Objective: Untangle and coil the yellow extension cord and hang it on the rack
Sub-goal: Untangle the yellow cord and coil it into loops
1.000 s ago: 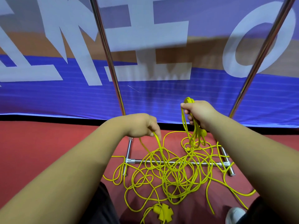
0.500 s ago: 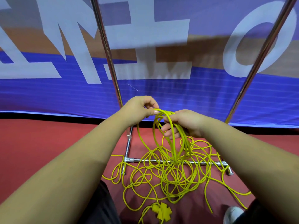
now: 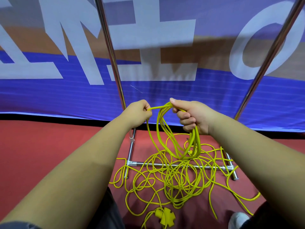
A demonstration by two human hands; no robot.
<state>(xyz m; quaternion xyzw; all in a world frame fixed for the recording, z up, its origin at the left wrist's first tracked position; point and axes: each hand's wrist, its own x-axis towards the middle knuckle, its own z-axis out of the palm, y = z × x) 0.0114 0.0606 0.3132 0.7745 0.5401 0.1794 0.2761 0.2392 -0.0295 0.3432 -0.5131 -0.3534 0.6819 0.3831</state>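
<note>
R hand (image 3: 192, 116) is up in front of the rack (image 3: 113, 63), fingers curled tight round several gathered loops of the yellow ext. cord (image 3: 196, 141). Its thumb lies on top of the bundle, and the loops hang from the fist to just above the rack's base bar (image 3: 137, 163). L hand (image 3: 137, 114) sits just beside it at approx the same height, fingers closed, pinching one strand that runs straight across to the R hand. Another strand drops from under the L hand toward the floor. Most of the cord is still uncoiled: it lies in a loose tangle on the red floor (image 3: 49, 146), spread over & around the base bar, btwn the rack's two feet, w/ stray loops out to both sides. The cord's yellow multi-outlet end (image 3: 165, 215) lies on the floor at the near edge of the tangle, close to the person's legs. The rack's two chrome uprights rise either side of the hands, in front of a blue banner (image 3: 49, 96) w/ big white letters. A white shoe (image 3: 238, 219) shows bottom right.
</note>
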